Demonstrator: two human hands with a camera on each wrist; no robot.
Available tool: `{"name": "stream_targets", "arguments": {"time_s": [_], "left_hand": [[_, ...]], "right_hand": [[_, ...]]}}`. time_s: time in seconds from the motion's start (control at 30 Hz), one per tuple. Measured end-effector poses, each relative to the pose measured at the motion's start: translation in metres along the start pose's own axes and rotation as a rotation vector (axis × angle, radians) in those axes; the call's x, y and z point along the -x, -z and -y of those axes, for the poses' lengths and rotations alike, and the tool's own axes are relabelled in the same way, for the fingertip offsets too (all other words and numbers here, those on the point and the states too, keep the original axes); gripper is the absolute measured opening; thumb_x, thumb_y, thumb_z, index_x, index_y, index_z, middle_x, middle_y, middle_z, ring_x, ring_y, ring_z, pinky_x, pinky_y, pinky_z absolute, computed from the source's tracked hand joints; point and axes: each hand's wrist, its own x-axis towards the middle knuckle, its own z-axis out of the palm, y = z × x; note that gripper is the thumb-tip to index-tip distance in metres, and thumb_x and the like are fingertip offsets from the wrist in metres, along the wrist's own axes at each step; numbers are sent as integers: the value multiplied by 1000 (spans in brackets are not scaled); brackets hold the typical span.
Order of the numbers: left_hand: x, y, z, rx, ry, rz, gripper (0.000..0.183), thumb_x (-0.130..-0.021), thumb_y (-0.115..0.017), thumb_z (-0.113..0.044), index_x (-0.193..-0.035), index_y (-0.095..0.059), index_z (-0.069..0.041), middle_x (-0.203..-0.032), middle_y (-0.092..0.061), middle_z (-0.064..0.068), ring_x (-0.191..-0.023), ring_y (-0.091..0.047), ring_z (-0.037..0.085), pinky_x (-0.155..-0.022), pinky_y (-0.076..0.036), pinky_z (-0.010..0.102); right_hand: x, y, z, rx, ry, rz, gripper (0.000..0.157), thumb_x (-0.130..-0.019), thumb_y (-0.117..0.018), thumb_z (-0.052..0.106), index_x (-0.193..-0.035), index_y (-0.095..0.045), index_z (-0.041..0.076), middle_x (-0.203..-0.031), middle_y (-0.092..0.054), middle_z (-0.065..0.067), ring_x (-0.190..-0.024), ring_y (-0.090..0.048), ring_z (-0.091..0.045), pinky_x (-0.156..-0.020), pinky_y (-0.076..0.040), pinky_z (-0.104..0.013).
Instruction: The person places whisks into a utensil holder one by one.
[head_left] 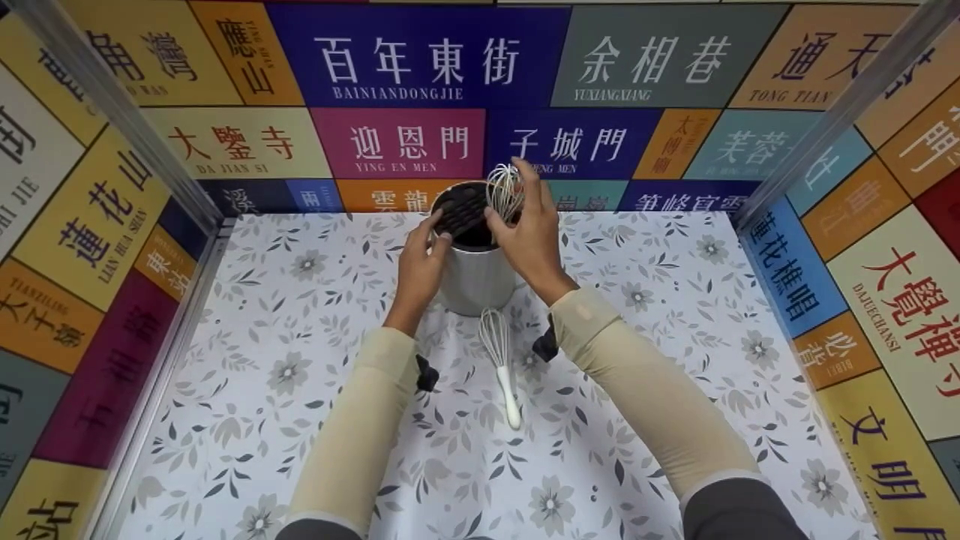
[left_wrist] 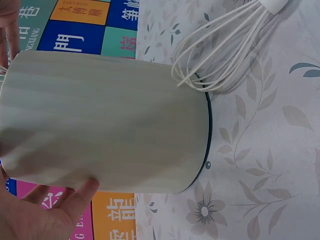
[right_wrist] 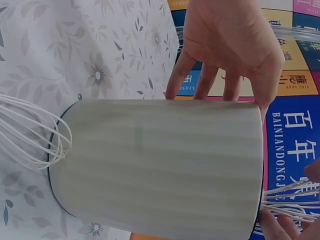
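Head cam gives the best look: a pale grey canister (head_left: pixel 480 281) stands upright nr the far edge of the desk (head_left: pixel 247 375), w/ both hands up at its mouth. Black insert w/ holes (head_left: pixel 463 206) sits in the top, on the L side of the opening; dark gap shows at its near edge.

R hand (head_left: pixel 531 232) has thumb & fingers pinching the wires of a whisk (head_left: pixel 504 184), wire end up, over the R side of the mouth; its handle's hidden from me. L hand (head_left: pixel 420 262) is spread, fingers fairly straight, resting on the canister's L side & rim. Can't tell if its fingertips touch the insert too.

2nd whisk, the white-handled one (head_left: pixel 508 390), lies on the desk b/w the forearms, in front of the canister: wires twd the base, handle twd the person. Wires are v. close to the base; can't tell if they touch.

Both wrist cams show the canister sideways, w/ a thin dark line round its btm edge.

Floral cloth (head_left: pixel 300 442) covers the desk. Person wears beige sleeves (head_left: pixel 341 442), dark cloth above. Multicoloured panels (head_left: pixel 420 56) w/ Chinese lettering line the back & both sides.
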Motion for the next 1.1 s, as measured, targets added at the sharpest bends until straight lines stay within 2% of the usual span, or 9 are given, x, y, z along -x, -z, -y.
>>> {"name": "stream_targets", "arguments": {"time_s": [0.2, 0.47, 0.7, 1.1], "left_hand": [[0, 0, 1, 7, 1, -2, 47, -106, -52, -28, -153, -50, -22, -153, -50, 10, -137, -51, 24, -113, -44, 43], [-1, -1, 1, 1, -10, -12, 47, -106, -51, -27, -152, -50, -21, -152, -50, 10, -136, -51, 25, -112, -44, 43], [0, -2, 1, -2, -8, -14, 47, -106, -52, -28, -153, -50, -22, -152, -51, 10, -133, -53, 26, -111, -44, 44], [1, 0, 0, 14, -14, -6, 47, -106, -52, -28, -153, -50, -21, -153, -49, 11, -138, -50, 27, -113, -43, 45]], "right_hand": [[5, 1, 0, 57, 22, 21, 64, -94, -73, 21, -151, -45, 24, -125, -55, -12, -113, -59, -23, -96, -53, -41], [7, 2, -4, 95, -6, 35, 61, -92, -76, 29, -147, -51, 25, -128, -55, -10, -110, -61, -26, -82, -54, -43], [9, 3, -5, 118, -54, 68, 59, -91, -77, 31, -145, -54, 25, -131, -53, -10, -118, -60, -28, -86, -57, -41], [11, 1, -8, 125, -12, 66, 55, -90, -78, 29, -141, -58, 19, -131, -53, -13, -117, -61, -29, -90, -56, -40]]}}
